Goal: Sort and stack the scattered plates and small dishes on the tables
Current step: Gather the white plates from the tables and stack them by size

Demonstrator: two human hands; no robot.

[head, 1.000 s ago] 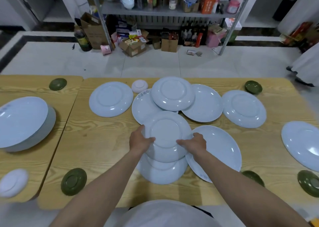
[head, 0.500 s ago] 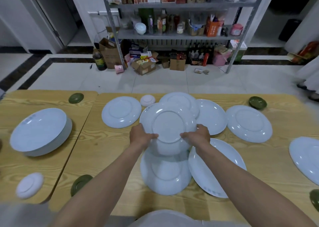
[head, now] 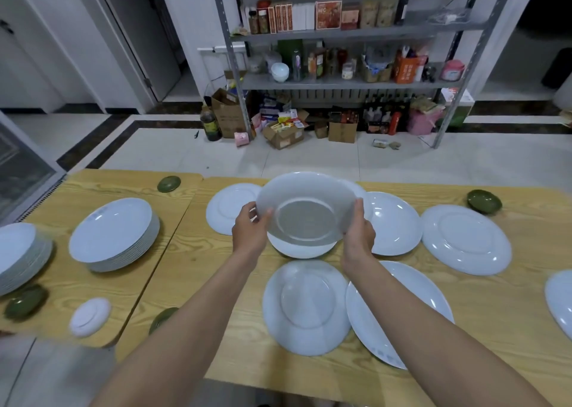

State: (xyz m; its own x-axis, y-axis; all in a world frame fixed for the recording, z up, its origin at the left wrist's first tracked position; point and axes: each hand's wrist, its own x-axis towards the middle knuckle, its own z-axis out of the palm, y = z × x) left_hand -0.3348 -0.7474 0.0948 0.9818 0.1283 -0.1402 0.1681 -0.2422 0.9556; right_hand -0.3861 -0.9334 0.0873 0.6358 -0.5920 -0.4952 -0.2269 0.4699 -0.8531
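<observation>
Below, right table (head: 510,313) strewn with scattered plates (head: 465,239); on left table (head: 130,295), a tall plate stack (head: 114,236). Held tilted above the right table's far middle, a white plate (head: 305,208), gripped at opposite rims by left hand (head: 249,231) and right hand (head: 359,237). Near the far right corner, a small green dish (head: 484,201).

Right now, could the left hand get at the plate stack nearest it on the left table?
Probably not yet: the left hand grips the lifted plate together with the right hand. Nothing stands between it and the stack, though.
</observation>
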